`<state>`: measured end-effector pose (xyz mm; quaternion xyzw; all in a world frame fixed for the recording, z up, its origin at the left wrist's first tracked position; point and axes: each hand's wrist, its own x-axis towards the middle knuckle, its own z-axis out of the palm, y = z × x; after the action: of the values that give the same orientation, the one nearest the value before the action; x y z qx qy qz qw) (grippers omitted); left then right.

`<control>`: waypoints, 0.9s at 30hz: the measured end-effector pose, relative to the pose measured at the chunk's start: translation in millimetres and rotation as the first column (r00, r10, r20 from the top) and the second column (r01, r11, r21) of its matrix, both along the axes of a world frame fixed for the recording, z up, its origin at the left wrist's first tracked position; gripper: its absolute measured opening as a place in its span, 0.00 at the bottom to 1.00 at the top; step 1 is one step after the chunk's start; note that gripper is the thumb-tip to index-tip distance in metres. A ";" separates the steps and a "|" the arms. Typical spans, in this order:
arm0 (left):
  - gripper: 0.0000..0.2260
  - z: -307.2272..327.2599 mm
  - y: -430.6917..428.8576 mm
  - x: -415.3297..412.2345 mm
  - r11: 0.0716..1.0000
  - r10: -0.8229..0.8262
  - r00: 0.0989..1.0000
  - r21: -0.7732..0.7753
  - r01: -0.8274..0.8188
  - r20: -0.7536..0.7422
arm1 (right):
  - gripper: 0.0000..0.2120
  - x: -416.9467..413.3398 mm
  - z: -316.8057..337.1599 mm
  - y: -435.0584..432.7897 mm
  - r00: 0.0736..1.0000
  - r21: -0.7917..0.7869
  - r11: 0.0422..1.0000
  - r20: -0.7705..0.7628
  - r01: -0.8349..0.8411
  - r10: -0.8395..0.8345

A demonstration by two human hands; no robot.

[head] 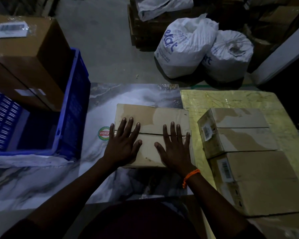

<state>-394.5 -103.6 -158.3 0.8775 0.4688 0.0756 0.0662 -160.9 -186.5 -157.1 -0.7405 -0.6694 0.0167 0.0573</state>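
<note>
Evidently the cardboard box (pixel 154 116) is at the closing stage. Its two top flaps are folded down and meet in a seam (pixel 152 134) across the middle, and both hands press flat on them. Whether tape already runs along that seam is hard to tell in the dim light; a faint sheen near its right end may be tape. I judge the flaps shut, with the sealing or smoothing, and then moving the box off, left to do.

The box lies on a marble-print sheet (pixel 128 97), straight ahead of the person and directly under the palms. The left hand (pixel 123 144) rests on the left half, fingers straight and spread, the fingertips across the seam and the little finger at the box's left edge. The right hand (pixel 174 149), an orange thread (pixel 191 176) at its wrist, lies the same way on the right half. Neither hand grips anything.

Just right of the box, two closed boxes (pixel 240 133) stand on a yellow sheet (pixel 231 99). To the left is a blue crate (pixel 72 109) with a large brown carton (pixel 24 54) at its far end. Two white sacks (pixel 185 49) sit on the floor beyond.
</note>
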 end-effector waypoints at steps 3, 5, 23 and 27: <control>0.31 1.3 -1.6 -0.2 0.999 0.006 1.000 -0.033 -0.005 0.014 | 0.41 0.3 1.8 -0.5 0.998 0.000 1.000 -0.051 0.031 -0.031; 0.34 3.6 1.0 0.0 0.995 0.040 0.998 -0.091 -0.035 0.048 | 0.44 0.6 7.0 3.1 0.985 -0.006 0.995 -0.142 0.101 -0.100; 0.29 52.8 61.1 -2.1 0.757 0.630 0.436 -0.633 -0.160 0.643 | 0.12 61.3 77.3 63.8 0.238 -0.101 0.840 -0.935 0.533 -0.263; 0.27 86.0 58.3 -3.3 0.801 0.599 0.250 -0.573 -0.174 0.761 | 0.23 57.7 99.4 64.7 0.215 -0.016 0.824 -0.962 0.566 -0.166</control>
<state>-397.8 -45.3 -72.3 0.5005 0.5584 0.4751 0.4604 -103.1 -121.8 -57.7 -0.7044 -0.3002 0.3114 0.5628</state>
